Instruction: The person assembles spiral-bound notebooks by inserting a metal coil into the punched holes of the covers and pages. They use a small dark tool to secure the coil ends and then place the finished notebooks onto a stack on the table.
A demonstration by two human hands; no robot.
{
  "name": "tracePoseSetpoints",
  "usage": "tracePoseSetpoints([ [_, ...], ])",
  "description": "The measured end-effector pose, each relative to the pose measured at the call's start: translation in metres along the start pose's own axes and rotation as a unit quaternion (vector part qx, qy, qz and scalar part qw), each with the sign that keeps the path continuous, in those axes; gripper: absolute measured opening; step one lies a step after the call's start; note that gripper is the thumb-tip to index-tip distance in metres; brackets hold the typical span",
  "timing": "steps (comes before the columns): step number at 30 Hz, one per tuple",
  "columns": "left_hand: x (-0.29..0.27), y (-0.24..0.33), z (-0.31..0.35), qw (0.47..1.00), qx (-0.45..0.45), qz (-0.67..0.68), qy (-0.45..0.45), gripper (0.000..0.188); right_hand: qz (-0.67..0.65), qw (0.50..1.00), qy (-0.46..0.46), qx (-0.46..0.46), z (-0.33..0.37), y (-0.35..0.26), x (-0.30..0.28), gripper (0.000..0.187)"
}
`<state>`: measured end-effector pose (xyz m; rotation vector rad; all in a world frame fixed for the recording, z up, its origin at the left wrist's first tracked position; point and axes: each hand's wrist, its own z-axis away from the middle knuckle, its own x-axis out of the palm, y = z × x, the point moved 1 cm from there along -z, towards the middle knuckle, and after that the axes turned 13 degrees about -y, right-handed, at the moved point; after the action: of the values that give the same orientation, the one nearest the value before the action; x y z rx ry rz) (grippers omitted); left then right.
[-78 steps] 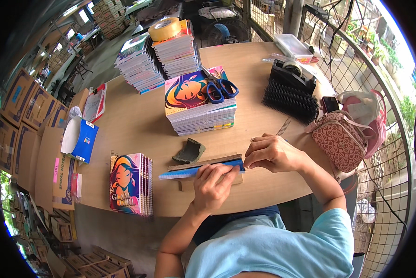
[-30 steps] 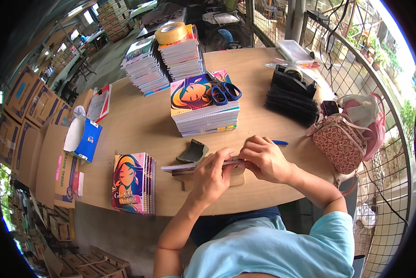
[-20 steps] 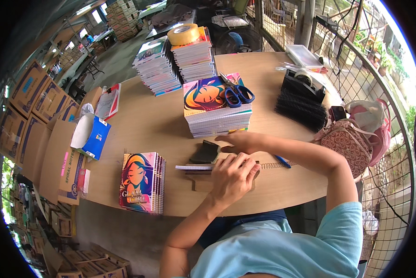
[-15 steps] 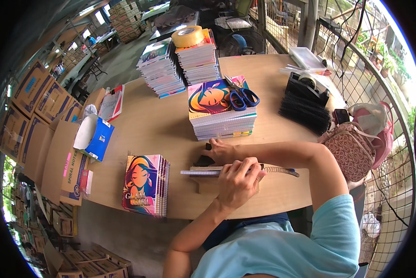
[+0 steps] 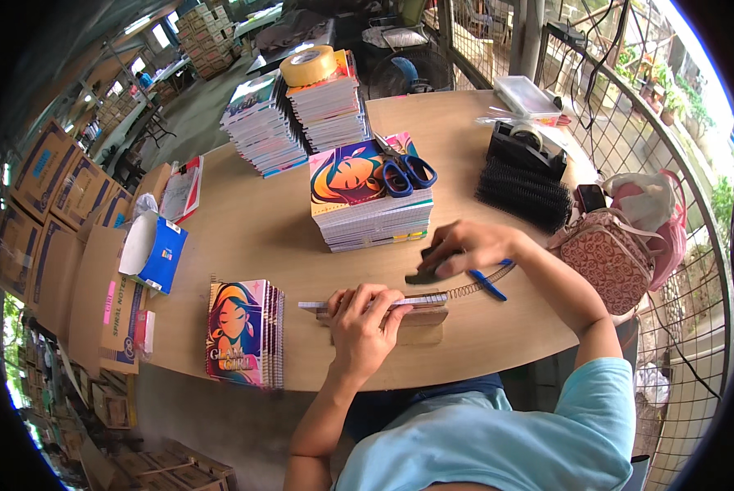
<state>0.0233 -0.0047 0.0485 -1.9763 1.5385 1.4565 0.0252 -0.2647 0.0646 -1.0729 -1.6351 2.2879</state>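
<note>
A notebook (image 5: 424, 300) stands on its edge along a wooden block (image 5: 435, 316) near the front of the table. Pinched around its upper edge is my left hand (image 5: 363, 315). A loose spiral wire coil (image 5: 465, 289) runs out from the notebook's right end. My right hand (image 5: 472, 245), just above and behind that end, is closed on a dark, flat piece (image 5: 425, 277) whose kind I cannot make out. Blue-handled pliers (image 5: 490, 284) lie beside the coil. Left of my hands, a stack of spiral notebooks (image 5: 240, 331) shows an illustrated cover.
Behind my hands, blue-handled scissors (image 5: 400, 176) lie on a notebook stack (image 5: 375, 225). A tape roll (image 5: 308, 65) tops taller stacks. Black coils (image 5: 524, 195), a tape dispenser (image 5: 529, 149) and a pink bag (image 5: 608, 254) are at right; a blue box (image 5: 167, 255) and cartons at left.
My right hand has lifted the dark piece off the table and carried it right. My left hand has slid left along the notebook. The whole view has shifted slightly.
</note>
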Motion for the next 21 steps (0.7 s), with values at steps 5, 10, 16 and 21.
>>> tracePoseSetpoints([
  [5,-0.004,-0.004,-0.003,1.000,0.001,-0.003,-0.016,0.026,0.067,0.995,0.012,0.079,-0.011,-0.002,-0.003,0.060],
  [10,-0.001,-0.008,0.000,0.999,-0.034,0.042,0.002,0.040,0.041,0.993,-0.028,0.109,-0.017,0.001,0.002,0.065],
  [16,-0.006,-0.007,0.007,0.997,-0.060,-0.038,0.036,0.048,0.009,0.997,-0.004,0.075,-0.028,0.005,0.006,0.060],
  [21,-0.004,-0.053,0.025,0.980,-0.130,0.076,0.130,0.054,-0.224,0.963,0.031,-0.150,-0.027,0.020,0.003,0.055],
])
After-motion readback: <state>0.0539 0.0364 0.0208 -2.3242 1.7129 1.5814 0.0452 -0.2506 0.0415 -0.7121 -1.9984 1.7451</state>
